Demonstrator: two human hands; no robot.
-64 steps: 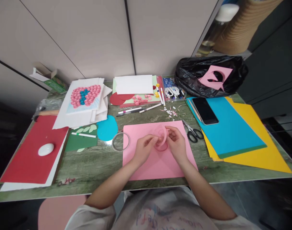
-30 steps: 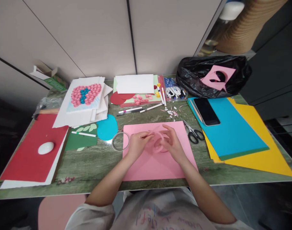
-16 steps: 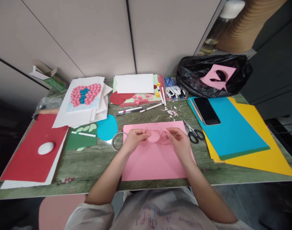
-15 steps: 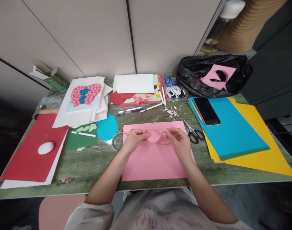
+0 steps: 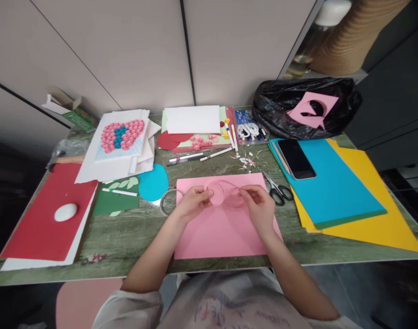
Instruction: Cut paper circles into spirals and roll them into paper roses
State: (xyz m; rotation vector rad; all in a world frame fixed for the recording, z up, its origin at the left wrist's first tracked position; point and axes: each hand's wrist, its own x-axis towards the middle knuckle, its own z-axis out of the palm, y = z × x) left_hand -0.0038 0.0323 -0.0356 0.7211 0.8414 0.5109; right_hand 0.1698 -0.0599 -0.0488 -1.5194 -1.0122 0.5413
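Between the thumb and fingers of my left hand [image 5: 195, 202] is a round pink paper spiral [image 5: 217, 196], its coils lying close together. My right hand [image 5: 259, 203] is closed in a pinch on the end of the spiral's narrow loose strip, which curves across the gap between my hands. Both hands are over a large pink paper sheet [image 5: 226, 237]. Black-handled scissors [image 5: 279, 191] lie just right of my right hand. A grey tape roll [image 5: 163, 205] rests by my left wrist, partly behind it.
On the left are a red sheet [image 5: 40, 228] with a white oval object [image 5: 65, 212] and a rolled-paper flower picture [image 5: 121, 137]. Markers [image 5: 216, 154] and paper scraps [image 5: 246, 161] lie behind. At right, a phone [image 5: 296, 158] rests on blue card [image 5: 339, 196], near a black bag [image 5: 274, 109].
The loose strip between my hands has lengthened into a wider curve. My left hand has turned the spiral slightly, and my right hand has shifted a little right.
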